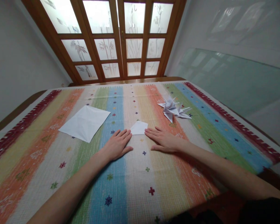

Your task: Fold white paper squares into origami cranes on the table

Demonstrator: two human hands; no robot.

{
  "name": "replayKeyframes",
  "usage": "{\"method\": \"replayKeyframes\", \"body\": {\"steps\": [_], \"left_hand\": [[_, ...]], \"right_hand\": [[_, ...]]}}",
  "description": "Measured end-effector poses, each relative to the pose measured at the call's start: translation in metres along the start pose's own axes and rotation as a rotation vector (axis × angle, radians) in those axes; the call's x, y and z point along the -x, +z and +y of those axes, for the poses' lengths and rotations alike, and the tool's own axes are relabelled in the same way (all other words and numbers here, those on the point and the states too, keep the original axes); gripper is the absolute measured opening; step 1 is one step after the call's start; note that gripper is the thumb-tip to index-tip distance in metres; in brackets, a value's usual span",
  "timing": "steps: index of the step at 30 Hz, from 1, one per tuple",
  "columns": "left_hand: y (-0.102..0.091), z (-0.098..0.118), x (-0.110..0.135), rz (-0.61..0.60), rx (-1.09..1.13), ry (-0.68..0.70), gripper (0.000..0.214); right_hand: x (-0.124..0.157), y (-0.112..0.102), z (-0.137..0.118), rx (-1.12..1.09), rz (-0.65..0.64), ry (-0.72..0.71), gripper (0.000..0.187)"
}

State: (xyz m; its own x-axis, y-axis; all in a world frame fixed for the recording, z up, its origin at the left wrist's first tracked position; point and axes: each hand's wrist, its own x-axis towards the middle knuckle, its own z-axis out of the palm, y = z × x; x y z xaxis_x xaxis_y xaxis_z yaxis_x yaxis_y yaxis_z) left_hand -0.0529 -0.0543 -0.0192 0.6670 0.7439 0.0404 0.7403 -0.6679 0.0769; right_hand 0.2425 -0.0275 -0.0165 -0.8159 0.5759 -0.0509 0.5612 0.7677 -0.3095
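Striped tablecloth (137, 186). White sheet (85, 123) lies at nine o'clock; left hand (116, 145), flat, released, at eight; small folded paper (139, 128) at dial's centre, between both hands' fingertips (128, 133); right hand (165, 140), likewise flat, released, at four; paper cranes (171, 109) at two.

1. The folded paper (139, 128) was plain white and small, its outline a many-sided shape with straight edges and angled corners.
2. It lay flat on the surface (151, 174), just off the middle of the view toward 6 o'clock.
3. With 12 o'clock pointing away from the person, its long straight edge faced 6 o'clock, a blunt peak stood near 12, and another corner pointed toward 2.
4. Fingertips of the left hand (118, 144) met it at 9 o'clock; those of the right hand (162, 140) met it between 3 and 4.
5. Its inner creases were too small to make out.
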Motion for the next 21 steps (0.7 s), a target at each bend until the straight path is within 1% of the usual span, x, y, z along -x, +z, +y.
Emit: {"method": "replayKeyframes", "body": {"steps": [4,7,9,11,13,14,15,17,19,21], "left_hand": [[-0.005,0.007,-0.004,0.097,0.081,-0.004,0.031],[-0.009,0.018,-0.003,0.165,0.269,0.019,0.021],[-0.010,0.023,-0.001,0.163,0.411,0.053,0.019],[-0.009,0.021,-0.001,0.194,0.476,0.083,0.018],[-0.007,0.011,-0.005,0.310,0.432,0.084,0.024],[-0.006,0.004,-0.009,0.372,0.390,0.053,0.029],[-0.005,-0.004,-0.015,0.406,0.343,0.032,0.034],[-0.002,-0.018,-0.027,0.394,0.285,0.022,0.040],[0.000,-0.027,-0.040,0.327,0.291,0.069,0.036],[0.003,-0.030,-0.051,0.269,0.315,0.108,0.029]], "right_hand": [[-0.004,-0.008,-0.008,0.003,0.075,0.043,0.056],[-0.014,-0.010,-0.010,-0.013,0.183,0.097,0.041],[-0.020,-0.008,-0.006,-0.048,0.233,0.102,0.035],[-0.025,-0.004,0.001,-0.102,0.253,0.075,0.030],[-0.029,-0.002,0.008,-0.168,0.269,0.050,0.027],[-0.030,-0.002,0.011,-0.199,0.283,0.044,0.027],[-0.032,-0.002,0.014,-0.225,0.301,0.040,0.027],[-0.037,-0.002,0.016,-0.250,0.337,0.039,0.027],[-0.042,-0.002,0.016,-0.233,0.361,0.036,0.025],[-0.047,-0.002,0.015,-0.191,0.370,0.029,0.022]]}}
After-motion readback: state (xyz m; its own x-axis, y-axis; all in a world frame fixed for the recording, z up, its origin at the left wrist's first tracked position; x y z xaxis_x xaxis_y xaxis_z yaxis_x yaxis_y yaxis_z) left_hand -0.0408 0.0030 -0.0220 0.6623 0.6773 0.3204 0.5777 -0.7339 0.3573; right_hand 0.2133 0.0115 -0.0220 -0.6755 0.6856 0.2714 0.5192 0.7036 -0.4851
